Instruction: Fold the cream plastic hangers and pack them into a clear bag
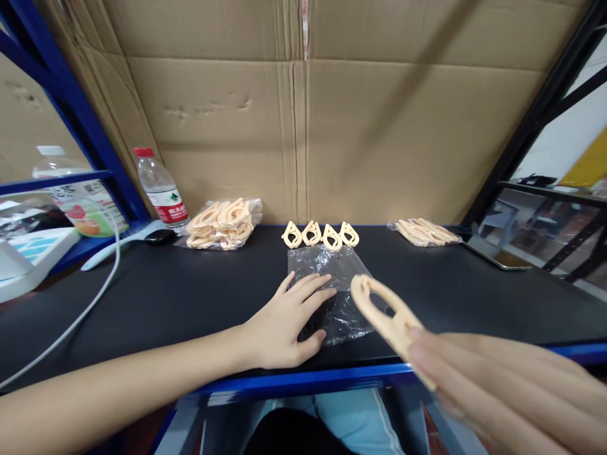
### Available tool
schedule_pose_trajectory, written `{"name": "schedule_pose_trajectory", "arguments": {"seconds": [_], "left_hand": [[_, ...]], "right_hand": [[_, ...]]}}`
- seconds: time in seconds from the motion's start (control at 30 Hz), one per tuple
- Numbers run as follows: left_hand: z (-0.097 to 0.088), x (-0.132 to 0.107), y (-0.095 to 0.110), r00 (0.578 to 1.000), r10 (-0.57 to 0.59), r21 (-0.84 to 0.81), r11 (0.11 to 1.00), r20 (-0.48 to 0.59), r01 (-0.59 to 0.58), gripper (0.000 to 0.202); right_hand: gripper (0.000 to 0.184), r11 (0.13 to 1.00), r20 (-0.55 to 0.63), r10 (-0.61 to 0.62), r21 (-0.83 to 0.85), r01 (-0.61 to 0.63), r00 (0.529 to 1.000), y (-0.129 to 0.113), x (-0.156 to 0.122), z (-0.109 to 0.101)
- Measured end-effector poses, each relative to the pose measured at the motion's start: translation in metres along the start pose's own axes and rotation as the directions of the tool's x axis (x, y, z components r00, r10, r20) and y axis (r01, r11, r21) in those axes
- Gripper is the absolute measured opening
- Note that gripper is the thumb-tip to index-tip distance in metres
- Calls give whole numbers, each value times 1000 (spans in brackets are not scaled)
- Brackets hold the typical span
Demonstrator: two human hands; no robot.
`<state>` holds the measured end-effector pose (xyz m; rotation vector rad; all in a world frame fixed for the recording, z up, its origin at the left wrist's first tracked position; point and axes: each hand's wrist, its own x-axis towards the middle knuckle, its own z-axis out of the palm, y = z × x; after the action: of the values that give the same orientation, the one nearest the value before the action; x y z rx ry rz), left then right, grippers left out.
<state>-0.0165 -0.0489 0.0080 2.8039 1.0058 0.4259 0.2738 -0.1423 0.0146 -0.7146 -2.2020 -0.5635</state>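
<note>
My left hand [284, 322] lies flat with fingers stretched out on a clear plastic bag [339, 291] spread on the black table [190, 297]. My right hand [478, 379], close to the camera and blurred, pinches a beige plastic clip [384, 309] by one end and holds it above the bag's right edge. Behind the bag, several more beige clips [320, 235] stand in a row.
A filled bag of clips [222, 224] lies at the back left beside a water bottle [160, 188]. Another packed bag [423, 232] and a phone [496, 256] lie at the back right. A white cable [90, 297] crosses the left side. Cardboard [303, 114] forms the back wall.
</note>
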Motion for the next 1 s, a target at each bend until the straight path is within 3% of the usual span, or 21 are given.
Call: {"name": "schedule_pose_trajectory", "arguments": {"seconds": [0.07,0.13,0.17,0.27,0.43,0.63,0.77,0.93,1.0], "left_hand": [[0,0,0,1000,7,-6,1000,-16,-7,66],[0,1,1,1000,13,-6,1000,-19,-14,66],[-1,1,1,1000,18,-5,1000,-17,-18,67],[-1,0,2,999,41,2,999,-21,-41,69],[0,-1,-1,996,81,24,996,-29,-80,77],[0,-1,-1,997,71,16,997,5,-71,72],[-2,0,2,998,51,8,999,29,-51,71],[-2,0,5,998,36,12,999,55,-37,72],[-1,1,6,998,26,13,1000,53,-27,72]], "right_hand": [[47,981,101,-195,16,195,975,-10,19,9],[38,950,221,-298,-25,311,929,-18,38,20],[37,925,242,-355,-48,377,903,-20,46,26],[37,887,193,-403,-158,434,895,-26,59,50],[34,886,292,-280,-289,364,914,-25,63,86],[29,864,410,-119,-405,298,904,-19,72,99],[26,888,520,2,-393,238,854,-14,75,99],[28,892,648,211,-435,128,732,-10,86,98],[31,877,658,265,-468,107,705,-12,87,96]]}}
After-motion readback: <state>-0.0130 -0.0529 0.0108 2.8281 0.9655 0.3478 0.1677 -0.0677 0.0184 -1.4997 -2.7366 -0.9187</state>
